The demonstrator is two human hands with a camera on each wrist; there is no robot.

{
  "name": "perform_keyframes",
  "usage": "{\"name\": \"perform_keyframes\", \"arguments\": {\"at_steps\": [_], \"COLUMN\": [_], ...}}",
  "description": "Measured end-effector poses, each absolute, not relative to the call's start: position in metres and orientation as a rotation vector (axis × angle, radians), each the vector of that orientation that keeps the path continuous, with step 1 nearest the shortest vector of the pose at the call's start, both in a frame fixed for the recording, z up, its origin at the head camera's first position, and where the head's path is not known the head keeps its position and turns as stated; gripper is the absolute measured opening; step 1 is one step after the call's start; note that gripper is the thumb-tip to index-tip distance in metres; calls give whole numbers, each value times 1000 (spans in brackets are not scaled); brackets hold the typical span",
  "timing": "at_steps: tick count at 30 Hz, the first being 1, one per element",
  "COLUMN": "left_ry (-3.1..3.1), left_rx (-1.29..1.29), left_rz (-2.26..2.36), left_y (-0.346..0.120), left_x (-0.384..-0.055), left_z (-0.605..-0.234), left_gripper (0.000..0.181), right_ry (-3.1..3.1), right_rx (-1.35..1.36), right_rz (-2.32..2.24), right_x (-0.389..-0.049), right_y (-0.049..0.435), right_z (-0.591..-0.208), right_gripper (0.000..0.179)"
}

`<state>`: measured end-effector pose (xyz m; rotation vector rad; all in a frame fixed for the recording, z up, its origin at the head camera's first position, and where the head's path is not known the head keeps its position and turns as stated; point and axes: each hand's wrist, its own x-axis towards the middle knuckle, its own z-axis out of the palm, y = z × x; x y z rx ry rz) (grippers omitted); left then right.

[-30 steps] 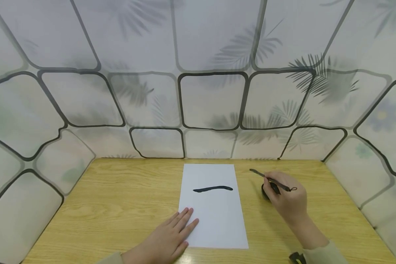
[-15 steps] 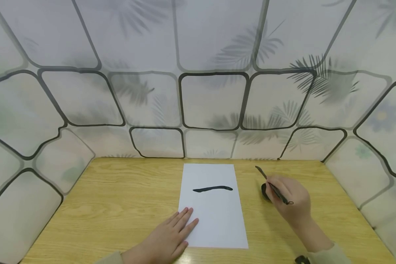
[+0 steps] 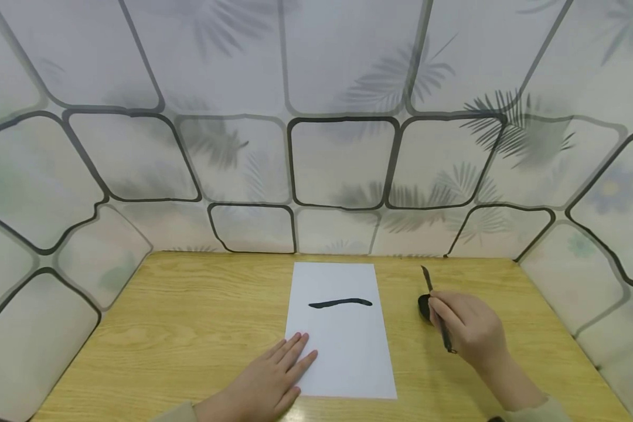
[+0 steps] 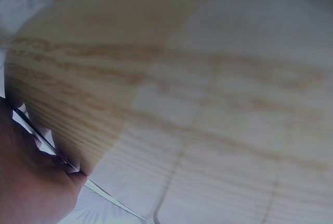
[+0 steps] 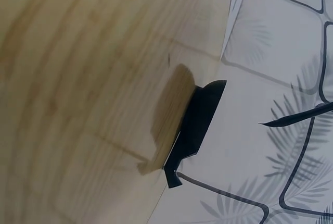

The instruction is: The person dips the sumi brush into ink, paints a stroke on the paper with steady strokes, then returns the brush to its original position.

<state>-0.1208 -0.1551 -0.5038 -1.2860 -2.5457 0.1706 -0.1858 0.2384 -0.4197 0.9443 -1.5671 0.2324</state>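
Observation:
My right hand pinches a dark ink brush near the middle of its handle. The brush tip points to the far side of the table, and a small hanging loop is at the near end. Partly behind the fingers sits a small black ink dish. In the right wrist view the brush is raised above the dish, apart from it. Fingers straight and spread, my left hand rests on the lower left edge of a white paper sheet. One black horizontal stroke crosses the sheet's upper half.
The wooden table ends at a patterned wall covering at the back and on both sides. A dark object shows at the bottom edge beside the right sleeve.
My right hand has shifted right and nearer with the brush, which has turned from slanting left to pointing almost straight away. The left hand and paper stay put.

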Motion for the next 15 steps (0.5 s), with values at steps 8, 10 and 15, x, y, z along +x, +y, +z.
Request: {"name": "perform_keyframes", "arguments": {"at_steps": [8,10,15], "left_ry": [-2547,-2554,-2550], "left_rx": [-1298,-1301,-1303], "left_rz": [182,180,175], "left_y": [-155,-155,-155], "left_x": [-121,-121,-121], "left_z": [-503,-503,-501], "left_gripper": [57,57,56], "right_ry": [-1555,-1558,-1570], "right_rx": [1059,1076,1110], "right_rz": [148,111,37], "right_x": [-183,-182,-180], "right_y": [246,248,255], "right_z": [-421,-422,-426], "right_gripper": [35,34,33]}}
